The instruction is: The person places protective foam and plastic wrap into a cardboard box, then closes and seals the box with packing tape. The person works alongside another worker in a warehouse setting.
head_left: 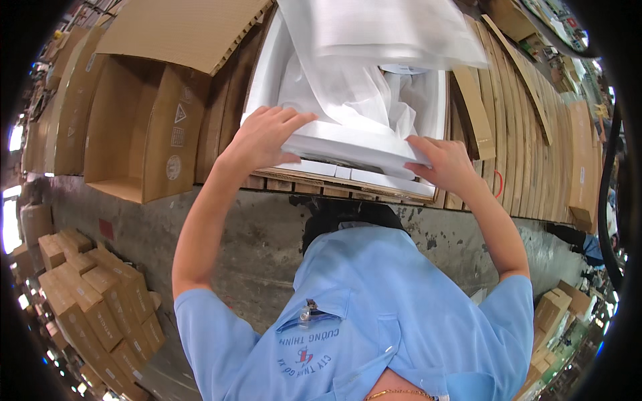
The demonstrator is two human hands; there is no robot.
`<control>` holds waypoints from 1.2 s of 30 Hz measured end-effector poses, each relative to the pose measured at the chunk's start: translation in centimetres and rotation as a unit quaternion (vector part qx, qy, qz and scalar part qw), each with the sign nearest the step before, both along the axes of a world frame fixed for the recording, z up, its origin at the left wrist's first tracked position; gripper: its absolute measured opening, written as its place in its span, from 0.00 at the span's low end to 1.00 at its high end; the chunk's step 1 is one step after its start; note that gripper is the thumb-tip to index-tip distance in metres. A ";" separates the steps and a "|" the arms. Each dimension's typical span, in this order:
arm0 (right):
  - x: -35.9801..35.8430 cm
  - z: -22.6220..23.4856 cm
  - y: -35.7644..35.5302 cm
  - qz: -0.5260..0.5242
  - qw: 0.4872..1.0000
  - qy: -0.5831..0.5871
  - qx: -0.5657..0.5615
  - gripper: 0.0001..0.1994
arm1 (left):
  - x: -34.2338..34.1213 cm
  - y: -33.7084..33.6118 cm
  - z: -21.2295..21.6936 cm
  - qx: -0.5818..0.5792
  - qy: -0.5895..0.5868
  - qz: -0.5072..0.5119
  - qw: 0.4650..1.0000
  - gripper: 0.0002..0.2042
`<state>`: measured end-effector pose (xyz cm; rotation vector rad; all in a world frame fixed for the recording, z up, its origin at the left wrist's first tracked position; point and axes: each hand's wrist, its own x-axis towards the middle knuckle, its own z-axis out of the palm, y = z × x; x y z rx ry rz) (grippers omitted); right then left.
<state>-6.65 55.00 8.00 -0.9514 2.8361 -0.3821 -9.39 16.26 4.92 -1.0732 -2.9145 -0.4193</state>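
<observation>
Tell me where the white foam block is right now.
In the head view, the white foam block sits upper centre, gripped between the left hand and right hand, at the open cardboard box holding white plastic wrapping.

Two hands are showing: the left hand point(264, 137) and the right hand point(445, 162). One white foam block point(348, 144) is lying between them. One open empty cardboard carton point(137, 127) is standing at left. Roughly a dozen small brown boxes point(93, 301) are sitting stacked on the floor.

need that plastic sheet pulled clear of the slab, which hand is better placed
Probably left: the left hand holds the slab beside the sheet; the right hand grips the slab's end.
</observation>
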 end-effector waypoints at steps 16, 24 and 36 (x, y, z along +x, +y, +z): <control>0.6 -4.4 2.8 -0.009 0.997 -0.052 -0.051 0.23 | -0.6 2.5 -1.9 0.016 -0.038 0.004 0.999 0.21; 0.2 -5.7 3.7 0.051 0.997 -0.052 -0.031 0.22 | 0.4 3.0 -1.7 -0.015 -0.050 0.010 0.999 0.22; 2.2 -9.4 3.6 0.030 0.998 -0.047 -0.028 0.28 | 2.2 1.9 -6.5 -0.059 -0.007 -0.009 0.998 0.27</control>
